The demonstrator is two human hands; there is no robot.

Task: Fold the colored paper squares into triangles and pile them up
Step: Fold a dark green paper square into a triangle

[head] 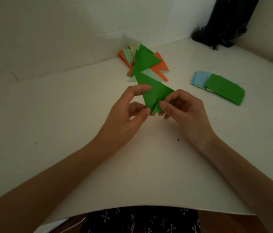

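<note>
Paper first: a thin green folded paper sheet [151,91], held over the white table [82,123]. My left hand [129,111] pinches its near-left edge and my right hand [182,108] pinches the lower corner beside the crease. I judge it light, limp and easily creased, so edges are the place to grip. Beyond lies the pile of folded coloured paper triangles [146,61]; rightward, a stack of green and blue paper squares [224,89], well apart. The path looks open.

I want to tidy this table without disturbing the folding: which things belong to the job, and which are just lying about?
Job: green paper, pinched by left hand and right hand; pile of folded triangles; stack of unfolded squares.
Lying about: black object in the far corner; dark speck on the table.
</note>
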